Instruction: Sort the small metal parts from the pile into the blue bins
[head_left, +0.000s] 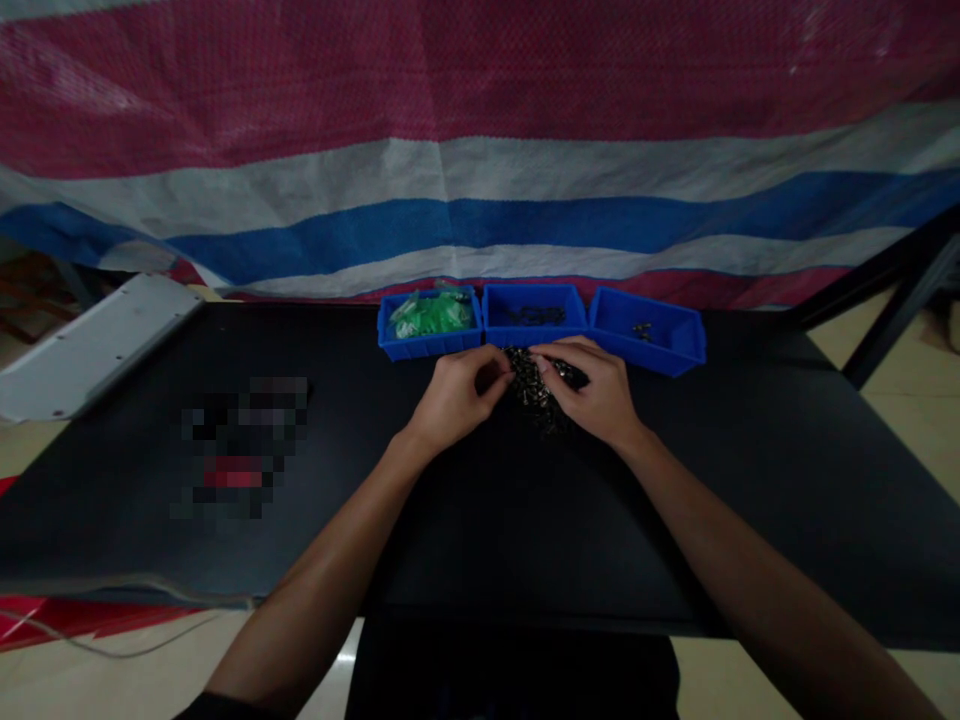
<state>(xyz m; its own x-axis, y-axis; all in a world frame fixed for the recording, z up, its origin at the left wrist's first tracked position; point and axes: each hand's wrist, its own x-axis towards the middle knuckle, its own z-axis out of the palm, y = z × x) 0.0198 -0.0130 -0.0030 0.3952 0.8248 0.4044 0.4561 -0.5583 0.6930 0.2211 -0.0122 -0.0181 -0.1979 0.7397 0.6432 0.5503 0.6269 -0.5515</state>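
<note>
A pile of small metal parts point(538, 400), dark and brass-coloured and perhaps screws, lies on the black table between my hands. My left hand point(457, 395) is at the pile's left edge, its thumb and fingertips pinched together. On the other side, my right hand point(596, 385) reaches over the pile with thumb and forefinger closed together. Whatever either pinch holds is too small to make out. Just behind the hands stand a blue bin point(431, 347) with green and clear plastic bags, a middle blue bin point(534, 336) with dark small parts, and a right blue bin point(664, 358) with a few brass-coloured pieces.
The black table point(510, 530) carries a blurred-out object point(244, 440) on its left. A white panel point(112, 340) lies at the far left edge. Behind the bins hangs a striped tarp point(450, 220). A dark metal frame point(900, 290) stands at the right, and a cable point(127, 580) runs along the front left.
</note>
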